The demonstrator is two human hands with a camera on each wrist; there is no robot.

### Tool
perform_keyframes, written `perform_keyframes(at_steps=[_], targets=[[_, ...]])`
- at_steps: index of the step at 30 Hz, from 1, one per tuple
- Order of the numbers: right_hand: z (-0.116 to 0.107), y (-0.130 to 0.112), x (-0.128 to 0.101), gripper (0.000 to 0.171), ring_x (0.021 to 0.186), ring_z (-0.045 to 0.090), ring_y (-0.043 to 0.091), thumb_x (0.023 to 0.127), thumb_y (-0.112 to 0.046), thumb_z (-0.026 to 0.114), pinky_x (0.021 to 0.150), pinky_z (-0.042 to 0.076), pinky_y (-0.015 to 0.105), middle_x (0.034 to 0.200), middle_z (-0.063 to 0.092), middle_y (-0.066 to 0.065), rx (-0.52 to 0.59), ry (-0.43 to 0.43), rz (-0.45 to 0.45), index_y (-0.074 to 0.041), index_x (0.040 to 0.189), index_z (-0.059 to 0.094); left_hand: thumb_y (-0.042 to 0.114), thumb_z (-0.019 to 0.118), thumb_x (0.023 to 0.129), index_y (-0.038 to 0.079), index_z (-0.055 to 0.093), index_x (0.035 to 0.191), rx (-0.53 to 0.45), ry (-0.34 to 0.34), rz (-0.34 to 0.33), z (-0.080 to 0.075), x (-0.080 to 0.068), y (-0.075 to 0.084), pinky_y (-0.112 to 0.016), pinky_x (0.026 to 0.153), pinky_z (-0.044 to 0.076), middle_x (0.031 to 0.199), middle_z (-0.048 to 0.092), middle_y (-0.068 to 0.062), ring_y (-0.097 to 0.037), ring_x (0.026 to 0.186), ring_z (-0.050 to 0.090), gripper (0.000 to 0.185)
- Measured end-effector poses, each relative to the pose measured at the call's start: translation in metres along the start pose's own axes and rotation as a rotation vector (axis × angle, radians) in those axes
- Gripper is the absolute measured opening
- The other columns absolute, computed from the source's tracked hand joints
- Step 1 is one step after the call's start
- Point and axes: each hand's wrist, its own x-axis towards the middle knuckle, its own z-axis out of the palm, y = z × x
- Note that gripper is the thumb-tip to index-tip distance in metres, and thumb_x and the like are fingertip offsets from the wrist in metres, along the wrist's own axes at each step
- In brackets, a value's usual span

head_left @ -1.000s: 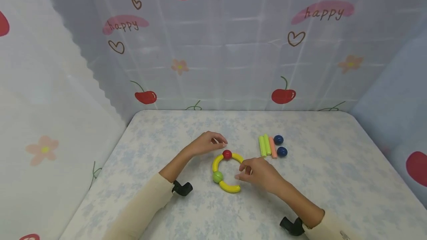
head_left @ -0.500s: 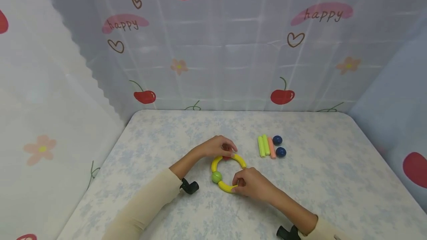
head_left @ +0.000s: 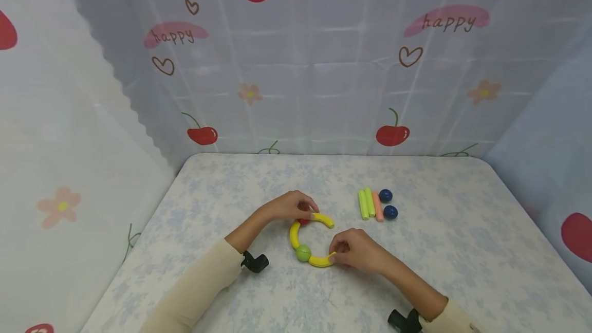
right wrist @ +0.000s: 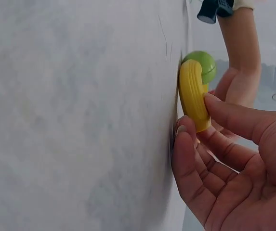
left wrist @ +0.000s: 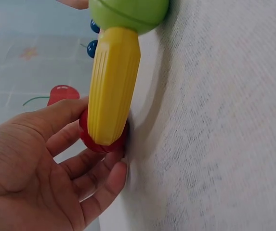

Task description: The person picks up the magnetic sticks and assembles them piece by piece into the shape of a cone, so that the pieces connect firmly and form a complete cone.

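Observation:
A chain of toy pieces lies on the table: a red ball, three yellow curved pieces and a green ball. It forms a ring with a gap on its right side. My left hand holds the red ball between thumb and fingers, beside the left yellow piece. My right hand pinches the free end of the bottom yellow piece. In the right wrist view the thumb presses that yellow piece, next to the green ball.
Two green sticks and an orange stick lie side by side right of the chain, with two dark blue balls beside them. Cherry-print curtains close in the table on three sides.
The closed ring has come apart on its right side. My right hand slid down to the bottom yellow piece's end. My left hand closed onto the red ball.

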Motion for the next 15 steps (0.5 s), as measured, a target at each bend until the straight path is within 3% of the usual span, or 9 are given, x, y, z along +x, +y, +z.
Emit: perform_keyframes(at_steps=[9,15], targets=[[-0.01,0.004,0.0,0.008,0.058,0.063,0.02,0.095,-0.011,0.072,0.053,0.055,0.033,0.072,0.067,0.005,0.013,0.065,0.046,-0.006,0.089,0.073,0.019,0.069,0.099,0.007,0.074,0.116,0.025,0.017,-0.086,0.0,-0.015,0.003,-0.023,0.065,0.05,0.094,0.074,-0.002,-0.011,0.076,0.064,0.022],[-0.014,0.002,-0.001,0.005,0.059,0.064,0.021,0.093,-0.006,0.072,0.053,0.055,0.035,0.071,0.066,0.006,0.001,0.131,0.071,-0.003,0.09,0.072,0.017,0.069,0.098,0.007,0.076,0.108,0.044,0.074,-0.104,0.004,-0.02,0.005,-0.021,0.059,0.043,0.082,0.068,0.001,-0.009,0.066,0.053,0.016]])
